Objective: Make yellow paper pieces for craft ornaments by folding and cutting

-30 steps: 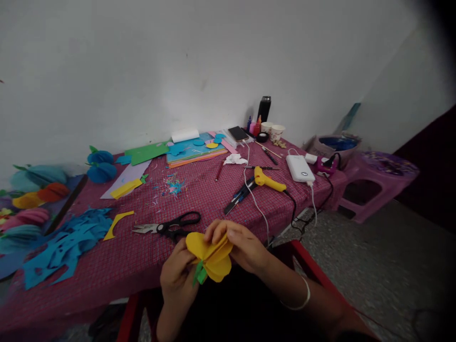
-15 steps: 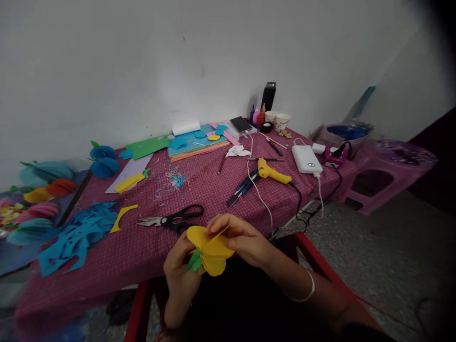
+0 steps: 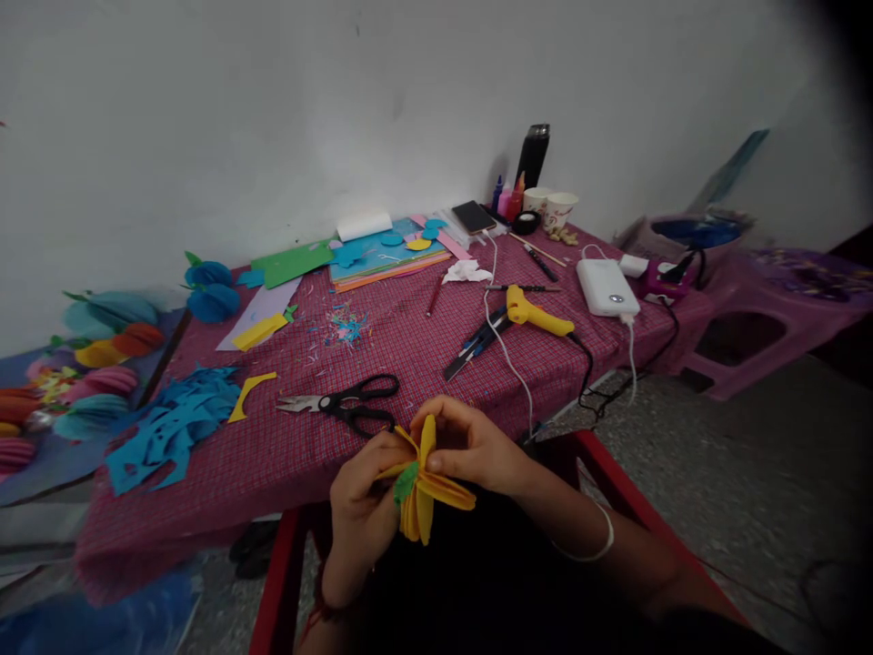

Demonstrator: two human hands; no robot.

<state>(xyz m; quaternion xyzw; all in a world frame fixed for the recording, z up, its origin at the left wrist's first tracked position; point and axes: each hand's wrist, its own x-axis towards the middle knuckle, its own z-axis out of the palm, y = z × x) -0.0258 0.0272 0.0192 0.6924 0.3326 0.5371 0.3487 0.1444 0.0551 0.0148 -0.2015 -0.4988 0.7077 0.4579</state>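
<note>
Held between both hands, just off the table's front edge, is a yellow layered paper pumpkin [image 3: 443,492] with a green paper leaf [image 3: 406,482]. My left hand [image 3: 361,500] grips its left side beside the leaf; some of those fingers are hidden behind the paper. My right hand [image 3: 470,448] pinches a yellow fold at the upper right between thumb and fingers. The yellow layers stand fanned apart, edge-on to me. Black-handled scissors [image 3: 341,403] lie on the table just beyond my left hand, blades pointing left.
A yellow glue gun [image 3: 538,315] rests beside a utility knife [image 3: 474,350]. Blue paper scraps [image 3: 174,432] and a yellow offcut [image 3: 249,394] lie left. A white power bank [image 3: 607,287] trails cables over the right edge. Finished paper shapes [image 3: 113,318] sit far left.
The yellow paper pumpkin has turned so its layers now show edge-on instead of broad and flat. Both hands stay on it. The whole view has shifted slightly.
</note>
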